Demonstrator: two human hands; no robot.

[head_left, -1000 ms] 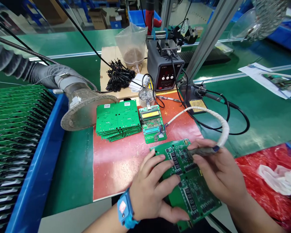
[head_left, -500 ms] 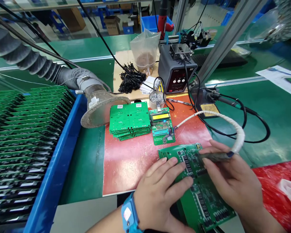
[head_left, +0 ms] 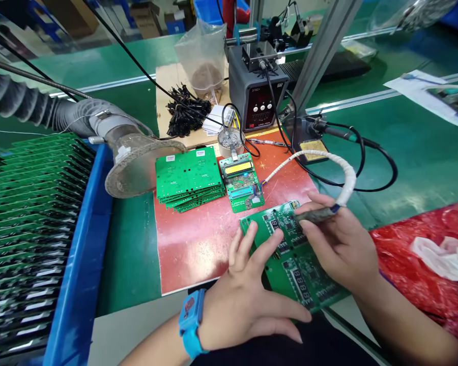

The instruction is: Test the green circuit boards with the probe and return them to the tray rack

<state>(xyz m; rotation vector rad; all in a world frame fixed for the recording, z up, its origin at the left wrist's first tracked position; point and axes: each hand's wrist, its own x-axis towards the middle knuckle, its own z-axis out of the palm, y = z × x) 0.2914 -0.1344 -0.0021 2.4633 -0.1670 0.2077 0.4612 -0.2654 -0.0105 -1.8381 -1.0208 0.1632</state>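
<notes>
Circuit panel (head_left: 290,274), flat, green and rectangular, at the front edge of the red-matted desk (head_left: 191,254); the left hand (head_left: 248,305) lies over it, fingers spread, while the right hand (head_left: 339,244) pinches a dark, tapered probe (head_left: 316,215) with a white-wrapped cable (head_left: 343,165).

Green benches, cardboard box (head_left: 147,20) behind.

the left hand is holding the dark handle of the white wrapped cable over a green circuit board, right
Wrong hand: the head view shows the right hand holding the dark handle of the white wrapped cable over a green circuit board.
</notes>
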